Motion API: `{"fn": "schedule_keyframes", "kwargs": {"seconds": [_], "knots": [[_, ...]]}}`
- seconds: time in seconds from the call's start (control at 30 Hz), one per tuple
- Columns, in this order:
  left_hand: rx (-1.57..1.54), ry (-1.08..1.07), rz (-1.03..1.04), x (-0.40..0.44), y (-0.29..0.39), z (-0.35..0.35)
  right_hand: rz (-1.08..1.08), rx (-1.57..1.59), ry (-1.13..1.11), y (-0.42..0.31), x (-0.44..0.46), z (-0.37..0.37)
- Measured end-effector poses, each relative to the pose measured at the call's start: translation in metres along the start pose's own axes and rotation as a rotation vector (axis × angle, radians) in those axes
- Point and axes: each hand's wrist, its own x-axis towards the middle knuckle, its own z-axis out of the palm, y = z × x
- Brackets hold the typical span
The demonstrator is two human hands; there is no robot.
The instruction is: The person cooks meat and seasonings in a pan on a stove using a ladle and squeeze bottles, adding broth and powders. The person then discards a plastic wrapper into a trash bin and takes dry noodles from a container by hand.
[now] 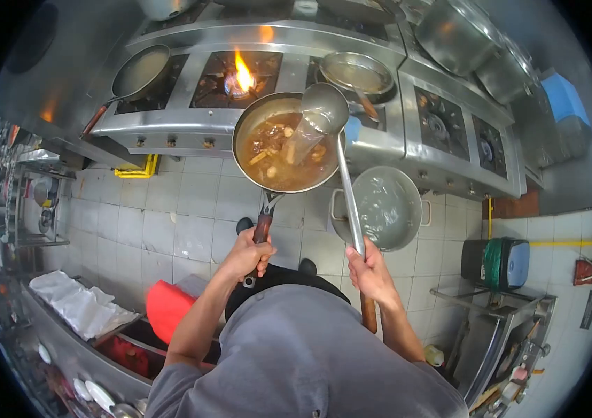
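My left hand [248, 255] is wrapped round the dark handle of a frying pan [240, 155], which I hold up in front of the stove. Brown broth with several chunks of food [268, 150] lies in the pan. My right hand [371, 270] grips the long shaft of a large ladle [325, 106], whose bowl is tipped over the pan's right side. Clear liquid streams from the ladle into the broth. Below and to the right stands a pot of water [386, 209], partly behind the ladle's shaft.
A burner flame [240, 78] burns high just behind the pan. Another pan [143, 72] sits on the left burner, and a shallow pan [356, 72] with a wooden-handled tool rests on the right. Large pots [457, 35] stand at the back right. A bin [496, 263] is on the tiled floor.
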Motion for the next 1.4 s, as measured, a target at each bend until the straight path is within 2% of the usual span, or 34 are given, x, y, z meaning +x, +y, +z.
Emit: {"fn": "schedule_keyframes", "kwargs": {"seconds": [0.03, 0.07, 0.13, 0.27, 0.37, 0.53, 0.83, 1.1, 1.23, 1.33, 1.37, 1.4], "knots": [[0.017, -0.007, 0.018, 0.005, 0.011, -0.013, -0.1, -0.16, 0.081, 0.009, 0.018, 0.007], [0.034, -0.014, 0.039, 0.011, 0.024, -0.025, -0.108, -0.169, 0.079, 0.001, 0.029, 0.017], [0.049, -0.005, 0.051, 0.026, 0.046, -0.05, -0.317, -0.424, 0.227, -0.015, 0.049, 0.041], [0.114, 0.016, 0.075, 0.057, 0.09, -0.099, -0.268, -0.484, 0.293, -0.064, 0.084, 0.086], [0.162, 0.024, 0.094, 0.087, 0.115, -0.134, -0.363, -0.517, 0.355, -0.07, 0.12, 0.109], [0.129, 0.018, 0.104, 0.132, 0.148, -0.172, -0.347, -0.549, 0.345, -0.09, 0.158, 0.136], [0.06, 0.044, 0.117, 0.186, 0.175, -0.194, -0.353, -0.56, 0.355, -0.111, 0.201, 0.155], [-0.006, 0.072, 0.102, 0.19, 0.175, -0.177, -0.397, -0.621, 0.329, -0.126, 0.223, 0.146], [0.001, 0.158, 0.146, 0.188, 0.177, -0.176, -0.496, -0.652, 0.313, -0.122, 0.236, 0.134], [0.069, 0.337, 0.267, 0.183, 0.18, -0.177, -0.548, -0.567, 0.275, -0.114, 0.25, 0.123], [-0.04, 0.397, 0.377, 0.186, 0.175, -0.18, -0.612, -0.537, 0.235, -0.106, 0.262, 0.116], [-0.001, 0.497, 0.385, 0.181, 0.173, -0.186, -0.675, -0.505, 0.194, -0.099, 0.272, 0.108]]}}
